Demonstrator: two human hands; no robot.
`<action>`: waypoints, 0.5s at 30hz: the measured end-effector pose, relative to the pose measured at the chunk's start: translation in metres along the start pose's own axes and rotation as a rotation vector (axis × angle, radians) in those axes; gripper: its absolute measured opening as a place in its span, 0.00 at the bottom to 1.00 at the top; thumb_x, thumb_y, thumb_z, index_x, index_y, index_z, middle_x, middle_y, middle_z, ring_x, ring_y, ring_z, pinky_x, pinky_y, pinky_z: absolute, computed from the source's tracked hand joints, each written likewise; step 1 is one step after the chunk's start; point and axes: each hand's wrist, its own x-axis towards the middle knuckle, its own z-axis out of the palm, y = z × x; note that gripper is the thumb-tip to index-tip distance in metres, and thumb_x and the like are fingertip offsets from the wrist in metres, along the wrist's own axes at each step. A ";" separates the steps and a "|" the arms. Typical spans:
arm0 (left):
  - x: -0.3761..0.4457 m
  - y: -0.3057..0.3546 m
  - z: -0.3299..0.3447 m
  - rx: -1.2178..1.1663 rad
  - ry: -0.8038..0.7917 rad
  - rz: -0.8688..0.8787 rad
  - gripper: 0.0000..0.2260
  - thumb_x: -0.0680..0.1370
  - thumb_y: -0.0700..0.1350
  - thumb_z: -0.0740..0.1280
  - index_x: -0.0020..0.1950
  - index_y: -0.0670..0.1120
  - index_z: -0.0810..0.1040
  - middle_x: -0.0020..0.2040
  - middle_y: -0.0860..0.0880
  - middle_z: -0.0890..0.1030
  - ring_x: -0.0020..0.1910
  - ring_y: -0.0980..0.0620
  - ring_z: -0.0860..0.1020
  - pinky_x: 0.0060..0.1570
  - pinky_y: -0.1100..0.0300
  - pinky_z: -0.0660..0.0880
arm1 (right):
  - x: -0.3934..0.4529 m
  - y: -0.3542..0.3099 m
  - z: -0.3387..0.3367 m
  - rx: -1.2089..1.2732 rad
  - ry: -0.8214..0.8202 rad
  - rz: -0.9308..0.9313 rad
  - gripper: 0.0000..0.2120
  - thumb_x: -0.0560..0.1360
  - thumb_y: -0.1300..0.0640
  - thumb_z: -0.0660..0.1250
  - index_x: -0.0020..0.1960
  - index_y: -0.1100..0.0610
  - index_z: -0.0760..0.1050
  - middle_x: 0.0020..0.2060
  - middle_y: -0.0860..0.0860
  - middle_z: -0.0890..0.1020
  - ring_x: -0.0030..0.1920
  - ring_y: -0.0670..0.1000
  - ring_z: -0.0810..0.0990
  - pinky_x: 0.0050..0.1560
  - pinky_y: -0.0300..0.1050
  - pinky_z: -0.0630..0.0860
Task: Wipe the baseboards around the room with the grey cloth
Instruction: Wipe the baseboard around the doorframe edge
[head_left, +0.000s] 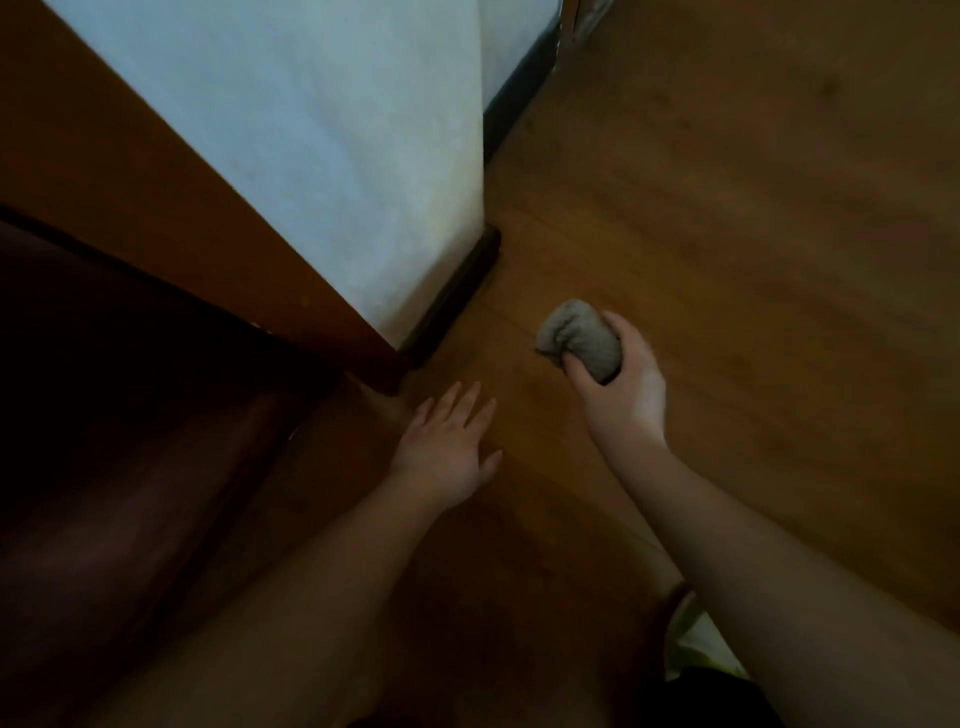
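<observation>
Crouched low, a person's right hand (621, 387) gripped the balled grey cloth (579, 340) just above the wooden floor (727, 234), the dark baseboard (452, 301) running diagonally up and left of it, while the left hand (447, 447) lay spread nearby.

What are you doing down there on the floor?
A person is low over the wooden floor, cleaning the dark baseboard at the foot of the white wall. The right hand grips a balled-up grey cloth, held a little away from the baseboard, not touching it. The left hand is open with fingers spread, near the floor beside a brown wooden panel.
</observation>
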 end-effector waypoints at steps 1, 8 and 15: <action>0.011 -0.003 0.011 -0.006 0.016 -0.006 0.32 0.83 0.63 0.51 0.82 0.54 0.43 0.82 0.52 0.38 0.80 0.49 0.38 0.78 0.47 0.43 | 0.008 0.005 0.013 0.018 0.008 0.007 0.30 0.76 0.50 0.71 0.74 0.48 0.64 0.68 0.46 0.71 0.65 0.46 0.71 0.65 0.46 0.72; 0.051 -0.032 0.091 -0.204 0.016 -0.070 0.49 0.73 0.75 0.56 0.79 0.54 0.31 0.77 0.55 0.28 0.78 0.54 0.33 0.76 0.46 0.39 | 0.061 0.035 0.073 -0.011 0.043 -0.002 0.28 0.77 0.50 0.69 0.74 0.53 0.66 0.68 0.51 0.71 0.68 0.51 0.70 0.64 0.43 0.65; 0.057 -0.051 0.121 -0.058 0.214 0.005 0.50 0.66 0.76 0.55 0.82 0.50 0.53 0.82 0.49 0.54 0.78 0.52 0.53 0.72 0.47 0.56 | 0.129 0.032 0.111 0.006 0.104 -0.140 0.28 0.76 0.53 0.70 0.74 0.55 0.67 0.70 0.52 0.71 0.69 0.51 0.69 0.69 0.43 0.64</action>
